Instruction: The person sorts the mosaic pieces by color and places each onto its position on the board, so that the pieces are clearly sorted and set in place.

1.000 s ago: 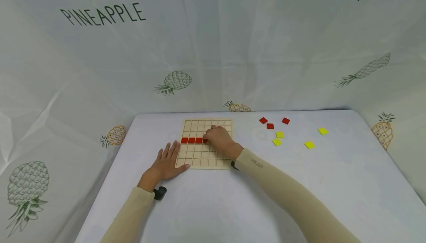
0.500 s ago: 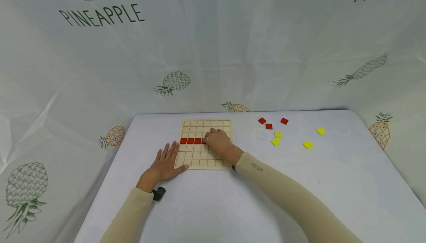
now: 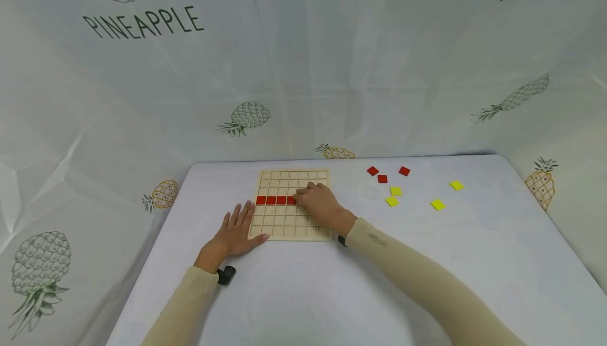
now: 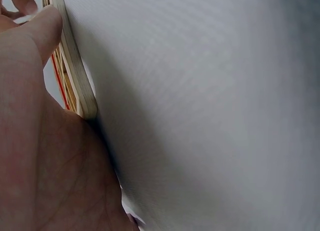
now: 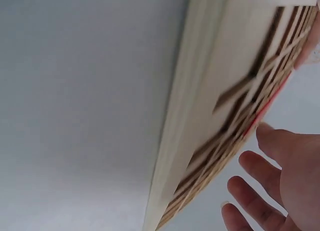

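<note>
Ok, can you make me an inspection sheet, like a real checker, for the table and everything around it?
Surface: white table, flat-looking.
Job's things: board with little boxes; row of four red squares on it; three loose red squares and four loose yellow squares to its right.
Clutter: nothing seen.
Hands: left hand spread at the board's left edge; right hand over the board, fingertips by the row's right end.
Cables: nothing seen.
Surroundings: pale cloth with printed pineapples.
</note>
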`<state>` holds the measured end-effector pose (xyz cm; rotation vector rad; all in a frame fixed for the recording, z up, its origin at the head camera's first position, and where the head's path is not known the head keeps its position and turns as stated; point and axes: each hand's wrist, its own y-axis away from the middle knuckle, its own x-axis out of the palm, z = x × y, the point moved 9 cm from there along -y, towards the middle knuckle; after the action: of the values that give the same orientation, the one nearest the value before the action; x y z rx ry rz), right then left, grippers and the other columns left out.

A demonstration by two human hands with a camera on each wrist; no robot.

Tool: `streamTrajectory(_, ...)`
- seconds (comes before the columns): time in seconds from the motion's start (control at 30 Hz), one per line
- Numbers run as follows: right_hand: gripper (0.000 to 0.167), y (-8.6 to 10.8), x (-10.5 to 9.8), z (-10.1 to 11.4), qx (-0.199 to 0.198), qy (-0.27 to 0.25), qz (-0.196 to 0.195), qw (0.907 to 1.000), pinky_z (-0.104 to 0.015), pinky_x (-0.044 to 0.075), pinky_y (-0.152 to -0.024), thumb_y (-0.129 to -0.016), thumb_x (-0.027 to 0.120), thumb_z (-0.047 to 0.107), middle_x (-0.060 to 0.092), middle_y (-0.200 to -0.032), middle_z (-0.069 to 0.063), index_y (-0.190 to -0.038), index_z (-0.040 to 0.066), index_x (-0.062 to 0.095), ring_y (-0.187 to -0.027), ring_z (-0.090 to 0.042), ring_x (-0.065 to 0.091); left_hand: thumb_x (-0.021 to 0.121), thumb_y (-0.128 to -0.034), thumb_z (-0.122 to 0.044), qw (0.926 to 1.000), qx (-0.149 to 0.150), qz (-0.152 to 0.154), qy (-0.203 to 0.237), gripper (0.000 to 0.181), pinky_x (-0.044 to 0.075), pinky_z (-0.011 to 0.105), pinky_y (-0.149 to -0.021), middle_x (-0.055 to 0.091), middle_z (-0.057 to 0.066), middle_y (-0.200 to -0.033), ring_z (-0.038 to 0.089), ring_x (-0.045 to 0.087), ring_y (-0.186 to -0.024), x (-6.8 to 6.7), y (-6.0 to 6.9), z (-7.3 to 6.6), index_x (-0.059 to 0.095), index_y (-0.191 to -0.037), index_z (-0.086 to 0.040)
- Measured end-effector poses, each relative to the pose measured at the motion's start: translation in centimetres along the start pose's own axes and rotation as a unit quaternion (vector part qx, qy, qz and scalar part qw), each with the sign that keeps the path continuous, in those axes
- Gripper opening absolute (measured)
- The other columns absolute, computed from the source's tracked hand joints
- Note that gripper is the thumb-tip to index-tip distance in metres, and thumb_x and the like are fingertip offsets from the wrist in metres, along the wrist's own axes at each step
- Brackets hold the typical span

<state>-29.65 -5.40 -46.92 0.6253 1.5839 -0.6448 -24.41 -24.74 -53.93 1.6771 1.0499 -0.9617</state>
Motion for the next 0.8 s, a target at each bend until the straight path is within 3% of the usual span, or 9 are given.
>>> streamTrajectory(0.2, 0.036, 2.1, -1.5, -2.5, 0.008, -0.016, -0.050, 0.9986, -0.037, 0.055, -0.101, -0.098, 0.077, 0.026, 0.070, -0.141, 0.000, -0.133, 0.022, 0.074, -0.123, -0.022, 0.065, 0.057, -0.1026, -0.061, 1.0000, -0.001, 0.004, 0.001, 0.107, -0.001, 0.065, -0.128, -0.003, 0.022, -0.177, 0.046, -0.005, -0.162, 0.0, 0.0, -0.1, 0.002, -0.168, 0.003)
streamTrajectory(0.43, 0.037, 5.6, -2.5, -6.5, 0.032, -0.055, -0.093, 0.9937, -0.041, 0.056, -0.097, -0.095, 0.082, 0.018, 0.072, -0.137, -0.005, -0.131, 0.015, 0.076, -0.118, -0.026, 0.067, 0.057, -0.1008, -0.065, 1.0000, -0.004, 0.005, 0.001, 0.110, -0.001, 0.066, -0.128, -0.003, 0.021, -0.177, 0.045, -0.006, -0.162, 0.1, -0.2, 0.1, 0.001, -0.168, 0.002)
streamTrajectory(0.8, 0.044, 11.0, -2.1, -13.5, 0.087, -0.070, -0.103, 0.9884, -0.053, 0.055, -0.103, -0.091, 0.085, 0.012, 0.072, -0.136, -0.013, -0.133, 0.007, 0.074, -0.123, -0.034, 0.066, 0.057, -0.1025, -0.061, 0.9999, 0.001, 0.012, 0.012, 0.108, -0.003, 0.065, -0.127, -0.005, 0.023, -0.176, 0.046, -0.008, -0.162, -0.2, 0.1, -0.3, 0.000, -0.168, 0.003)
